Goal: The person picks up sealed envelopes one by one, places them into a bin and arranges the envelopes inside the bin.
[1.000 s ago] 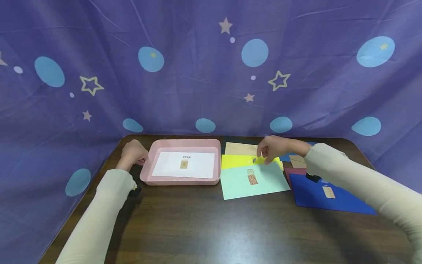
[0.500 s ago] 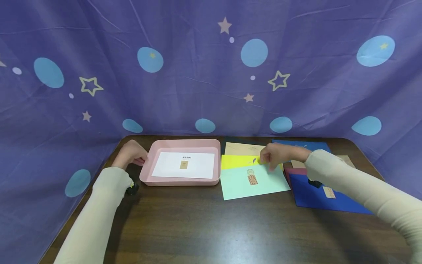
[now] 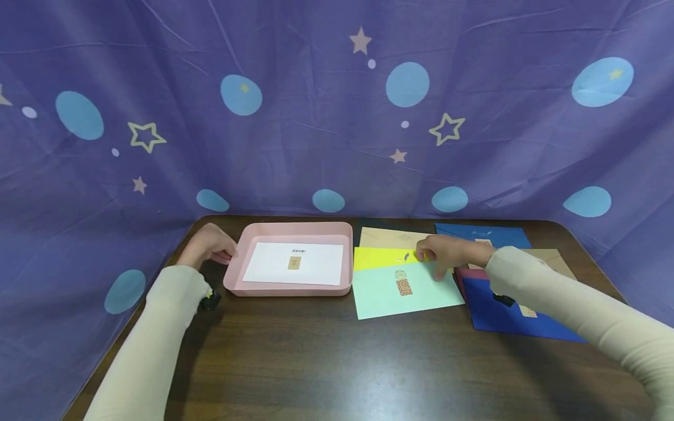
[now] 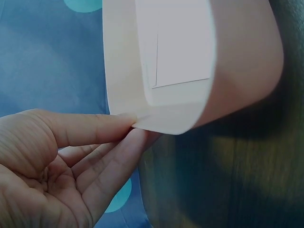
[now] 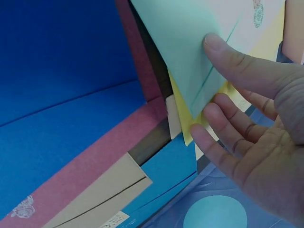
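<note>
In the head view, my left hand (image 3: 209, 242) is at the left side of the pink tray (image 3: 348, 248). Its thumb and fingers pinch the tray's corner rim, plain in the left wrist view. A white envelope (image 3: 268, 264) with a tan stamp lies inside the tray. My right hand (image 3: 447, 252) is over the right part of a mint-green envelope (image 3: 379, 295). The right wrist view has the thumb on the mint-green face, with the other fingers spread and slightly bent at its edge, over the yellow envelope (image 3: 376, 257) beneath.
Behind the yellow envelope lies a cream envelope (image 3: 379, 237). On the right are a dark blue envelope (image 3: 495, 318), a maroon one partly under it, a tan one (image 3: 553, 257) and a brighter blue one (image 3: 508, 234). A purple curtain (image 3: 326, 117) hangs at the table's far edge.
My right hand has moved right and a little nearer, from above the yellow envelope onto the mint-green one's right part. My left wrist has shifted slightly left; its fingers stay at the tray.
</note>
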`<action>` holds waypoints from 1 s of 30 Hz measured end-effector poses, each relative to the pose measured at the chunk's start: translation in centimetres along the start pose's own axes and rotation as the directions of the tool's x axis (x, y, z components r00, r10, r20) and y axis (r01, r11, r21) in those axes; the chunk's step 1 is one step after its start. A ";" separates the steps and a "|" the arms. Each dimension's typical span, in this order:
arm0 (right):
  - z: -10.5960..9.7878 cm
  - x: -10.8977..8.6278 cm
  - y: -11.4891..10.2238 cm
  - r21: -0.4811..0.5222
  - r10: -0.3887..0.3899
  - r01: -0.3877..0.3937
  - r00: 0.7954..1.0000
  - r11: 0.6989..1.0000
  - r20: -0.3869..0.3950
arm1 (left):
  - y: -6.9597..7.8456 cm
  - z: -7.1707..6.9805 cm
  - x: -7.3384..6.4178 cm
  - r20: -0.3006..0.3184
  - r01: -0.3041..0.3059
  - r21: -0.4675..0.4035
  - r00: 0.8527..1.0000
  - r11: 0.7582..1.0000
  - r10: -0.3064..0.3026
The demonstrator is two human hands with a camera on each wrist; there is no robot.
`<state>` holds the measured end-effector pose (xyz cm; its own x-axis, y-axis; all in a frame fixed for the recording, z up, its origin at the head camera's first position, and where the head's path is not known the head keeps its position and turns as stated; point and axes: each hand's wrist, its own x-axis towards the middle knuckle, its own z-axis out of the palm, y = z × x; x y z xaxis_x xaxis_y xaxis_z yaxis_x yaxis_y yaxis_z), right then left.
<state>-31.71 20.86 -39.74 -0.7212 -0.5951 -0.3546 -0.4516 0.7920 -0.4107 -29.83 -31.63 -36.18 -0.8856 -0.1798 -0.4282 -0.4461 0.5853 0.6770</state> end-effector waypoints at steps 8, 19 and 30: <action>0.5 0.4 0.0 -0.005 -0.004 0.004 1.000 1.000 -0.007 | -0.2 0.1 0.2 0.026 0.005 -0.012 1.000 1.000 -0.005; 0.6 0.7 -0.1 -0.005 0.056 -0.056 0.998 0.998 -0.005 | -0.6 -0.3 0.6 0.045 -0.017 0.002 0.999 1.000 0.016; 0.6 0.7 -0.3 -0.031 0.111 -0.111 0.994 0.993 0.001 | -0.8 -0.4 0.6 0.065 -0.012 -0.022 0.998 1.000 0.013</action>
<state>-31.76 20.15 -40.34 -0.7665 -0.5036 -0.3984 -0.3849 0.8570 -0.3428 -30.11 -32.52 -36.72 -0.8811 -0.1199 -0.4574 -0.4384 0.5698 0.6951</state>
